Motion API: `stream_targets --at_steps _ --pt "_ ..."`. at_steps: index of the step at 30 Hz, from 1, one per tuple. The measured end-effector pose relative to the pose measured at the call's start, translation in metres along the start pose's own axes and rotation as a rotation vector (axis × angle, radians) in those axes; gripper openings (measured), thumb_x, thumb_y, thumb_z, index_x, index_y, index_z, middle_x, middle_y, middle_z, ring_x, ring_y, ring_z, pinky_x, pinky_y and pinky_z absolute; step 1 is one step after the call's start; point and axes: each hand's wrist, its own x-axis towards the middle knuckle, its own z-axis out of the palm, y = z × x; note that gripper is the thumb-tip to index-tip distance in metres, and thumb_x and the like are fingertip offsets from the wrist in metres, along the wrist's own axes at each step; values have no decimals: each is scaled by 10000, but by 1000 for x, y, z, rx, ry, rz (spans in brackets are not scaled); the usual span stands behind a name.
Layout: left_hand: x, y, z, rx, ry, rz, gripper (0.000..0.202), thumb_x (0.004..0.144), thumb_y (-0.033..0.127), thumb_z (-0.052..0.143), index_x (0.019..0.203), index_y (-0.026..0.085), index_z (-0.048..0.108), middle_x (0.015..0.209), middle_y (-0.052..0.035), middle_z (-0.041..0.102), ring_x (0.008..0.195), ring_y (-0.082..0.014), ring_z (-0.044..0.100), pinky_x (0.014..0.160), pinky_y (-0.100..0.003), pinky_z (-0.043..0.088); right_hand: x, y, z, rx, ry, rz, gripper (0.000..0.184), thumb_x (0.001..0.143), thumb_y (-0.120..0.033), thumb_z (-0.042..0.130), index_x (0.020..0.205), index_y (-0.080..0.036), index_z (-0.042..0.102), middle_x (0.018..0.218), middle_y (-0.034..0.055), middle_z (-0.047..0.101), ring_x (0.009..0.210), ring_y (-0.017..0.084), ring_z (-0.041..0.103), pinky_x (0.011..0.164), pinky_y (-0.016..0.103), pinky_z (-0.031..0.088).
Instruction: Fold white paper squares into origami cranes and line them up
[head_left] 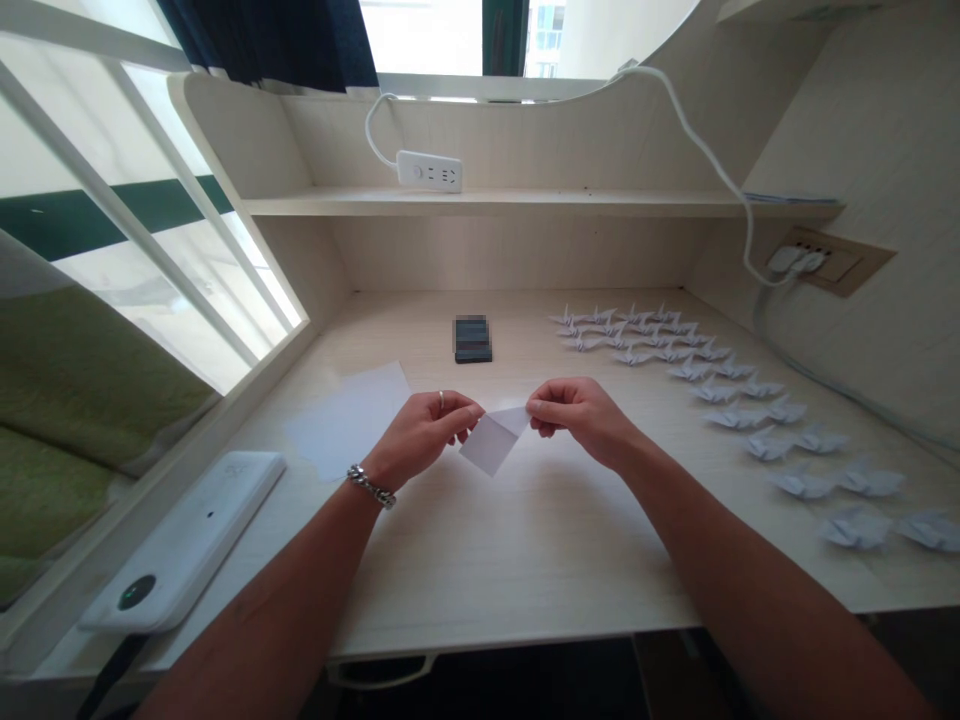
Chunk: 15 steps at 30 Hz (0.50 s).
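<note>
Between my two hands, just above the desk, is a small white sheet of paper [491, 445] with a fold across its upper right part. My left hand [427, 430] pinches its left corner between thumb and fingers; a ring and a chain bracelet show on that side. The opposite corner is pinched by my right hand [574, 412]. Beside my left hand, flat on the desk, lie loose white paper sheets [360, 405]. Many folded white paper cranes [709, 370] stand in rows to the right of my right hand.
A dark, partly blurred small object [472, 340] lies behind my hands on the desk [517, 580]. At the left edge is a long white device [195, 540] with a black cable. A power strip [429, 171] sits on the shelf; a white cord [697, 135] hangs to the wall socket [836, 262].
</note>
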Motion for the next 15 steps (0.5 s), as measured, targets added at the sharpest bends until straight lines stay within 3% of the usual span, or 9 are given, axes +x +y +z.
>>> stream_targets --at_steps 6,12,15 --pt "-1 -4 6 19 -14 -47 315 735 429 663 781 118 685 662 -35 637 588 -124 525 532 -239 388 0 1 7 -56 -57 43 200 727 -318 674 712 -119 685 653 49 667 571 125 577 577 271 471" --pt "-1 -6 2 53 -11 -44 306 731 421 665 773 119 694 651 -38 636 571 -118 511 509 -232 375 0 0 5 -88 39 18 176 738 -317 658 720 -142 660 669 39 663 604 137 598 582 270 475" --pt "-2 -3 5 97 -48 -31 289 741 404 654 759 120 704 641 -33 631 568 -112 499 509 -229 372 0 4 14 -195 -74 -17 204 758 -351 659 777 -149 674 638 20 644 595 133 585 573 262 456"
